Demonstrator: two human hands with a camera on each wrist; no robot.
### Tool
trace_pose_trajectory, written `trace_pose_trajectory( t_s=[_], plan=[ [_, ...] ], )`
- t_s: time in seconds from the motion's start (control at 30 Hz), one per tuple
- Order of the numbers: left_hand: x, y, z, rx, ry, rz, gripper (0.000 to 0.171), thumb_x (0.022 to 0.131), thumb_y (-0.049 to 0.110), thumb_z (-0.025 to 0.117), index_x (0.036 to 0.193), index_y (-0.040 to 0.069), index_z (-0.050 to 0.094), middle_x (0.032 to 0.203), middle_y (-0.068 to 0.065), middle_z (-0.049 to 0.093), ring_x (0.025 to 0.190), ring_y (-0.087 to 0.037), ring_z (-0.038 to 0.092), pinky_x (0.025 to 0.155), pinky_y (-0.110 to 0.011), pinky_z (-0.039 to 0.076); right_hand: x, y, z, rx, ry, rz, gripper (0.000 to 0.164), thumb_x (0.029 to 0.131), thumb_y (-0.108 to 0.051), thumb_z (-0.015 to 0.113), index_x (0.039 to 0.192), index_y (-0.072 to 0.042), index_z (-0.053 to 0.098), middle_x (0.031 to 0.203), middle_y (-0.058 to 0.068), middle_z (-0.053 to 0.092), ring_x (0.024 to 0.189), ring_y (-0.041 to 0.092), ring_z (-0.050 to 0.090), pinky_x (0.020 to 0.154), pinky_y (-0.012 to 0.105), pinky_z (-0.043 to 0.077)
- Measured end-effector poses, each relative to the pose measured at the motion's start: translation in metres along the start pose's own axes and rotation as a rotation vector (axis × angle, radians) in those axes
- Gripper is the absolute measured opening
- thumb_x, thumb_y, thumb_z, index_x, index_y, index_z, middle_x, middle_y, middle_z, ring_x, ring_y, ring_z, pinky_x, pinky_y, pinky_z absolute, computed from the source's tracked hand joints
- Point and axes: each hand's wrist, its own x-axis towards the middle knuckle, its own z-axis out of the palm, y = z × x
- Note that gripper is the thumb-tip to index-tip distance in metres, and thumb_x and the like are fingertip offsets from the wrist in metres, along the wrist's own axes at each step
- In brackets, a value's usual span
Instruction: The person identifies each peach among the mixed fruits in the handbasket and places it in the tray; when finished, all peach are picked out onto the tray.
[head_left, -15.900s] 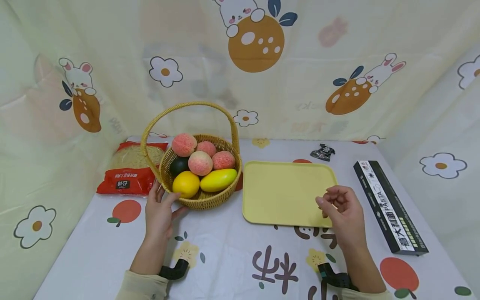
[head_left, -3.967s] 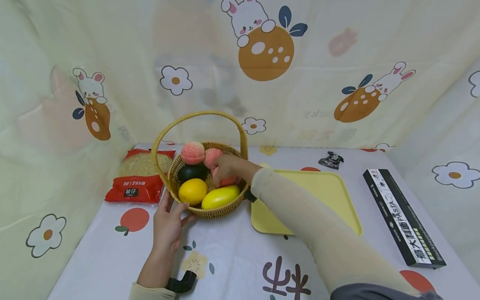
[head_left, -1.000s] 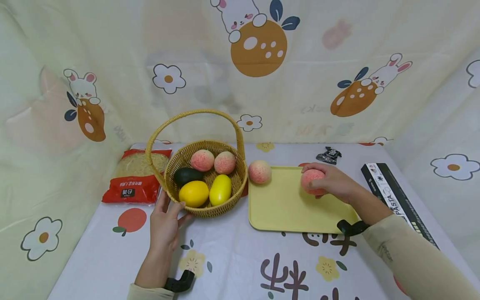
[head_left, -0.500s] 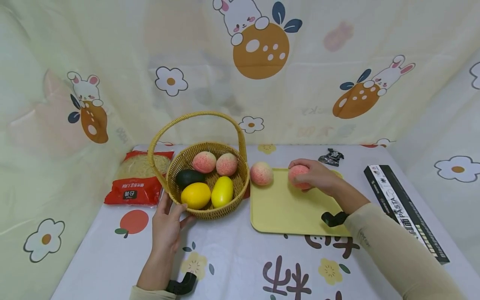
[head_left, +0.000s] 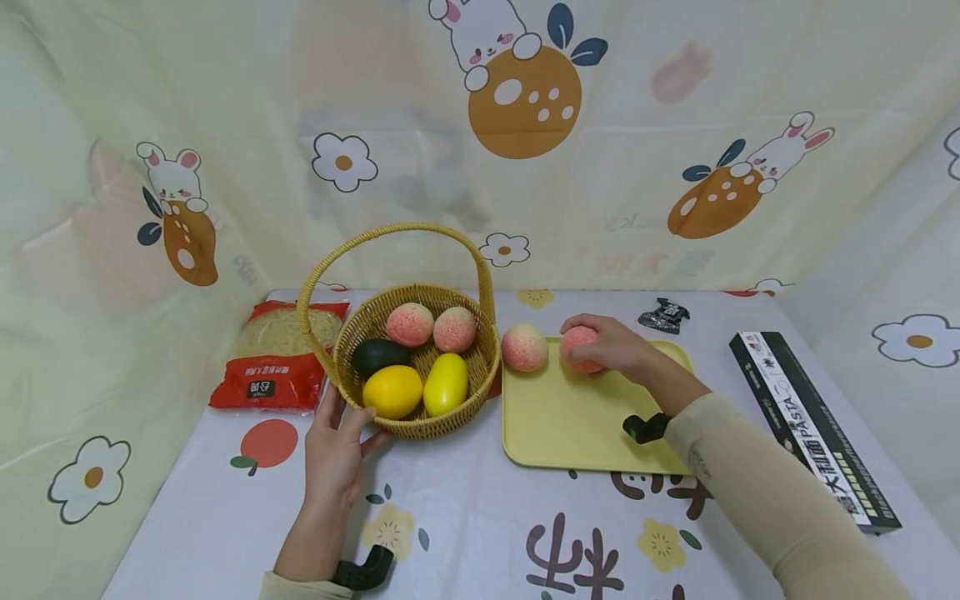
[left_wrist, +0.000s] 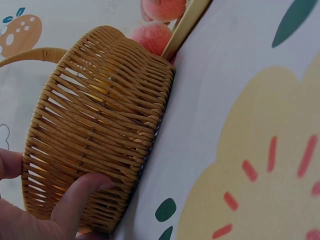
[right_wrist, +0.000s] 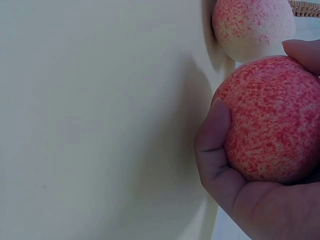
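My left hand (head_left: 333, 454) grips the lower left of a wicker basket (head_left: 427, 429), one finger at the rim and the thumb (left_wrist: 82, 195) against the woven wall. Inside lie two peaches (head_left: 454, 330), a dark green avocado-like fruit (head_left: 381, 357), a lemon (head_left: 393, 392) and a smooth yellow oval fruit (head_left: 446, 385). Over the back of the yellow tray (head_left: 585, 433), my right hand (head_left: 611, 343) holds a red-speckled peach (right_wrist: 275, 120), fingers and thumb curled round it. Just left of that, a paler peach (head_left: 525, 348) sits at the tray's back left corner, beside the basket.
Behind the basket's left side lies a red-and-clear bag (head_left: 273, 375) of pale food. A long black pasta box (head_left: 813, 429) stretches along the right side. At the back right is a small black packet (head_left: 663, 316). The basket's tall handle (head_left: 397, 228) arches upward.
Two peaches have left the basket since the oldest frame; one is on the tray. Over the last second my right hand has carried the other leftward, towards it. My left hand stays at the basket.
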Motion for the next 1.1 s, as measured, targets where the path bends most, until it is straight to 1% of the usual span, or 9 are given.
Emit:
trace_pose_trajectory(
  t_s=[0.2, 0.37, 0.5, 0.63, 0.8, 0.97, 1.1],
  plan=[
    [0.001, 0.0, 0.0, 0.007, 0.004, 0.0, 0.085, 0.098, 0.016, 0.066, 0.164, 0.053, 0.026, 0.176, 0.012, 0.026, 0.143, -0.028, 0.05, 0.096, -0.044, 0.062, 0.002, 0.004, 0.004, -0.073, 0.005, -0.022, 0.051, 0.088, -0.01, 0.069, 0.138, -0.007, 0.058, 0.127, 0.02, 0.059, 0.101, 0.027, 0.058, 0.078, 0.03, 0.054],
    [0.003, 0.0, 0.0, 0.008, 0.009, -0.002, 0.084, 0.099, 0.016, 0.066, 0.162, 0.055, 0.028, 0.175, 0.012, 0.027, 0.141, -0.027, 0.051, 0.095, -0.042, 0.063, 0.004, 0.008, 0.005, -0.07, 0.015, -0.028, 0.052, 0.088, -0.01, 0.07, 0.139, -0.007, 0.057, 0.128, 0.021, 0.059, 0.1, 0.027, 0.059, 0.077, 0.03, 0.055],
    [0.003, 0.0, 0.0, 0.006, 0.012, -0.007, 0.083, 0.098, 0.016, 0.066, 0.162, 0.055, 0.028, 0.175, 0.012, 0.027, 0.141, -0.027, 0.052, 0.094, -0.042, 0.063, 0.005, 0.01, 0.004, -0.072, 0.007, -0.027, 0.054, 0.089, -0.011, 0.07, 0.141, -0.008, 0.056, 0.127, 0.021, 0.059, 0.1, 0.027, 0.058, 0.076, 0.029, 0.055],
    [0.002, 0.0, 0.0, 0.002, 0.005, -0.004, 0.084, 0.099, 0.016, 0.066, 0.163, 0.053, 0.027, 0.175, 0.012, 0.027, 0.142, -0.027, 0.051, 0.094, -0.042, 0.063, 0.004, 0.011, 0.001, -0.096, -0.002, -0.021, 0.058, 0.091, -0.018, 0.072, 0.146, -0.009, 0.054, 0.131, 0.021, 0.059, 0.105, 0.028, 0.059, 0.08, 0.029, 0.056],
    [0.001, 0.0, 0.0, 0.004, -0.006, 0.002, 0.084, 0.099, 0.017, 0.065, 0.164, 0.052, 0.026, 0.175, 0.013, 0.025, 0.143, -0.027, 0.05, 0.095, -0.042, 0.063, 0.0, 0.011, -0.003, -0.089, -0.007, -0.009, 0.068, 0.092, -0.025, 0.077, 0.152, -0.01, 0.049, 0.137, 0.022, 0.058, 0.111, 0.03, 0.061, 0.083, 0.034, 0.061],
    [0.0, 0.0, -0.001, 0.011, -0.008, 0.003, 0.084, 0.099, 0.018, 0.066, 0.164, 0.053, 0.025, 0.175, 0.014, 0.025, 0.143, -0.027, 0.05, 0.095, -0.041, 0.063, -0.007, 0.011, -0.007, -0.05, 0.003, -0.012, 0.078, 0.092, -0.024, 0.079, 0.157, -0.009, 0.041, 0.14, 0.025, 0.056, 0.11, 0.032, 0.063, 0.078, 0.043, 0.066],
    [0.001, 0.0, -0.001, 0.011, -0.007, -0.001, 0.084, 0.099, 0.018, 0.066, 0.164, 0.053, 0.025, 0.175, 0.014, 0.025, 0.144, -0.027, 0.05, 0.095, -0.042, 0.063, -0.013, 0.01, -0.009, -0.05, 0.028, -0.012, 0.079, 0.092, -0.024, 0.079, 0.158, -0.008, 0.04, 0.141, 0.026, 0.055, 0.109, 0.032, 0.064, 0.076, 0.044, 0.066]
  ],
)
